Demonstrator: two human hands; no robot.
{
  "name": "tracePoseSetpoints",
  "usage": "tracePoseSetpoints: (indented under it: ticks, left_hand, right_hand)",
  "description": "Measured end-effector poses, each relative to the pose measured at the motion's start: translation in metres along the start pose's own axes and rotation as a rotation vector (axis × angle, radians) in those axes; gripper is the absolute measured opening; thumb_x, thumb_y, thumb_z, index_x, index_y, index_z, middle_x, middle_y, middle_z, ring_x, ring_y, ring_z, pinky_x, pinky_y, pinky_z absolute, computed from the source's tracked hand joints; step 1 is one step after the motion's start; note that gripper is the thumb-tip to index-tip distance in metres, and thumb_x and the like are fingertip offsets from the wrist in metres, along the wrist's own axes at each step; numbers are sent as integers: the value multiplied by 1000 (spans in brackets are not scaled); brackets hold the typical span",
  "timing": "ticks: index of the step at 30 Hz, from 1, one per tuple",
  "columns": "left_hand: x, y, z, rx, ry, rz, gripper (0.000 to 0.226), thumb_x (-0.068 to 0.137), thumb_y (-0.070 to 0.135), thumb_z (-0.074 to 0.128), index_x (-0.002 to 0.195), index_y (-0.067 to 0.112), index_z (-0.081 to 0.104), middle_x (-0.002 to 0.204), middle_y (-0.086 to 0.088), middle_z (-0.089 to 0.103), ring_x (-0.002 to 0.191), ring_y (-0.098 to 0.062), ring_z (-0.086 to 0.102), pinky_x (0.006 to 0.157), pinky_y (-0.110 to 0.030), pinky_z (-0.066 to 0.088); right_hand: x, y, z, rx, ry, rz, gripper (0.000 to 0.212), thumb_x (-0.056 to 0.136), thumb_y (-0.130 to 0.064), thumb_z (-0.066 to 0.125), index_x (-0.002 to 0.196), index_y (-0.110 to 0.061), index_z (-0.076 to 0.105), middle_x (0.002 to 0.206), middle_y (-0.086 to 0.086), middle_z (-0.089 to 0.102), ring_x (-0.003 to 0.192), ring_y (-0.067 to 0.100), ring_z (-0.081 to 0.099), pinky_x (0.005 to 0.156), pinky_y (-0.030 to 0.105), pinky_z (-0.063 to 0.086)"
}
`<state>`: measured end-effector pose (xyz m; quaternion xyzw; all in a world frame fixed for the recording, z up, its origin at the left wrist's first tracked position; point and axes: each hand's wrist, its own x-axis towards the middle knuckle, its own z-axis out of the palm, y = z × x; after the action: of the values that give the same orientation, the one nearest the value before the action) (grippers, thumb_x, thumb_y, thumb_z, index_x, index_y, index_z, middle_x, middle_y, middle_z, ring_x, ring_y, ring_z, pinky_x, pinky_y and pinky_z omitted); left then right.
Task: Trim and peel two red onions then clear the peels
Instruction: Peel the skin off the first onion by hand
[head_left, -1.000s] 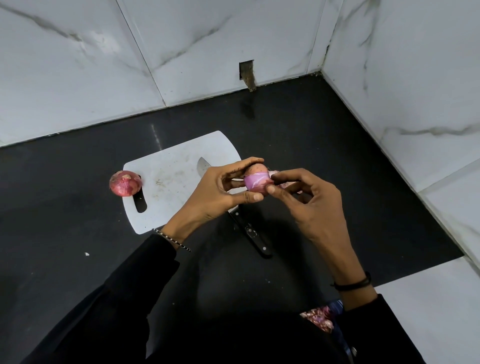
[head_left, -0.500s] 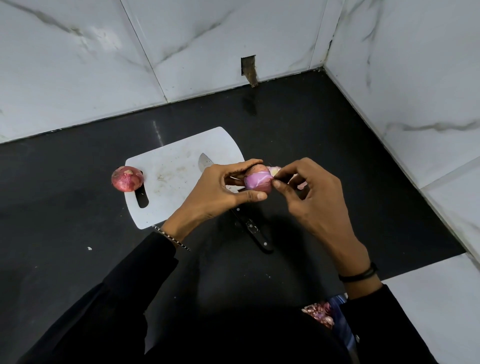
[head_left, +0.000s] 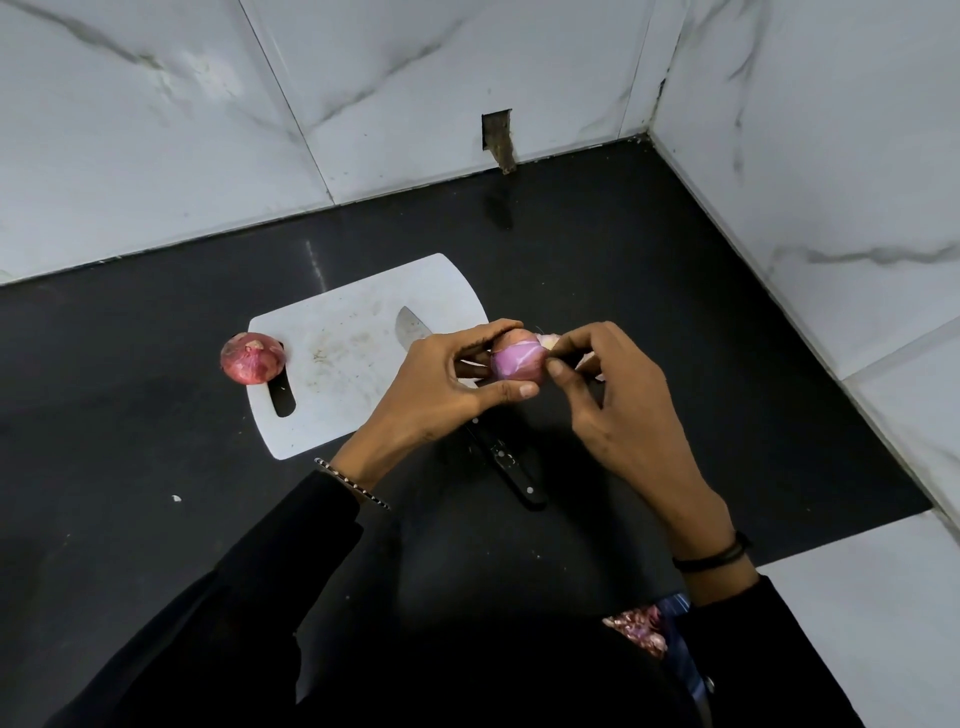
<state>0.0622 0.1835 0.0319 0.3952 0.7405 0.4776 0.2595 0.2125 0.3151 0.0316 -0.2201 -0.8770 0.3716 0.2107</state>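
My left hand (head_left: 441, 384) grips a partly peeled red onion (head_left: 517, 361) between thumb and fingers, above the right edge of the white cutting board (head_left: 337, 364). The onion shows shiny purple flesh. My right hand (head_left: 618, 400) pinches a strip of peel (head_left: 549, 340) at the onion's right side. A second red onion (head_left: 252, 358), still in its dry skin, sits on the black counter against the board's left edge. A knife lies with its blade (head_left: 410, 327) on the board and its black handle (head_left: 511, 470) on the counter, partly hidden under my left hand.
The black counter (head_left: 675, 312) ends at white marble walls at the back and right. A pile of reddish onion peels (head_left: 636, 629) lies low near my right sleeve. A small white scrap (head_left: 176, 499) sits on the counter at left.
My right hand's fingers have shifted along the onion's right side, working at the peel. My left hand keeps the same hold. The second onion and knife have not moved.
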Motion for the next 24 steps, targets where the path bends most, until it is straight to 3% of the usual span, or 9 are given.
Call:
tracePoseSetpoints:
  ticks: [2, 6, 10, 12, 17, 24]
  left_hand:
    - [0, -3, 0, -33, 3, -5, 66, 74, 25, 88, 134, 18, 62, 122, 5, 71, 111, -9, 67, 97, -31, 55]
    - [0, -8, -2, -134, 7, -23, 66, 73, 10, 87, 134, 15, 61, 127, 0, 67, 118, -15, 65, 101, -39, 54]
    - [1, -9, -2, -193, 27, 2, 66, 71, 0, 86, 132, 11, 60, 128, -5, 66, 121, -21, 63, 101, -41, 53]
    - [1, -9, 0, -201, 38, 16, 67, 71, -2, 85, 132, 7, 59, 129, -7, 65, 122, -23, 62, 102, -44, 53]
    - [2, -9, 2, -193, 58, 28, 66, 73, 1, 86, 133, 6, 58, 129, -8, 65, 123, -27, 61, 104, -48, 51]
    - [1, -9, 3, -149, 72, 47, 66, 73, 5, 86, 133, 8, 59, 129, -5, 65, 123, -22, 61, 104, -42, 52]
  right_hand:
    - [0, 1, -4, 58, 32, 41, 14, 94, -21, 66, 107, -21, 61, 104, -15, 58, 90, 4, 58, 75, 11, 46]
    - [-2, -1, -12, 187, 0, 102, 23, 92, -25, 70, 114, -24, 63, 109, -13, 65, 93, 6, 64, 81, 21, 52]
    - [-5, -4, -12, 278, -5, 126, 21, 89, -28, 74, 109, -30, 68, 106, -17, 68, 93, 8, 66, 79, 18, 53]
    - [-6, -5, -10, 308, -1, 156, 21, 87, -31, 76, 107, -34, 69, 104, -19, 69, 92, 8, 66, 79, 17, 53]
    - [-7, -10, -4, 335, 65, 157, 21, 85, -30, 78, 105, -23, 75, 97, -15, 73, 90, 4, 68, 79, 15, 52]
    - [-12, -17, 0, 191, 214, 64, 25, 83, -22, 79, 107, -24, 76, 98, -21, 71, 94, -3, 67, 84, 9, 49]
